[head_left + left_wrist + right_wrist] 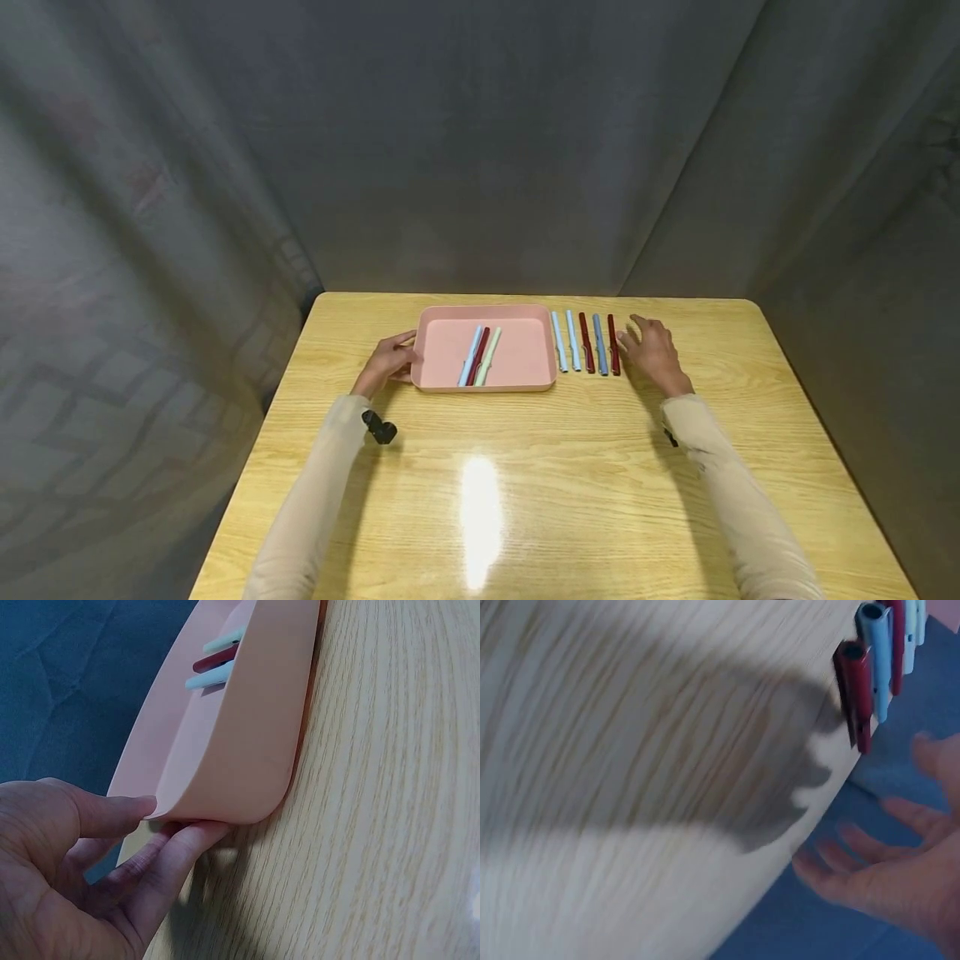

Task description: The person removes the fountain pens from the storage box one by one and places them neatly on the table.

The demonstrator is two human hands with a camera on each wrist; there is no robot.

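Two hands: working at opposite ends of a desk (525, 467).
Left hand (388, 360): pinching pink tray (517, 354) corner, steadying it.
Right hand (651, 348): fingers spread, reaching beside dark red pen (613, 344).

A wooden table (525, 500) with pale grain and a glossy, light-reflecting finish. On it sits a smooth, matt pink plastic tray (517, 379). The pens (585, 342) beside it look like smooth matt plastic. Grey cloth curtains (480, 142) hang behind, soft and creased. Beige fabric sleeves (720, 475) look soft.
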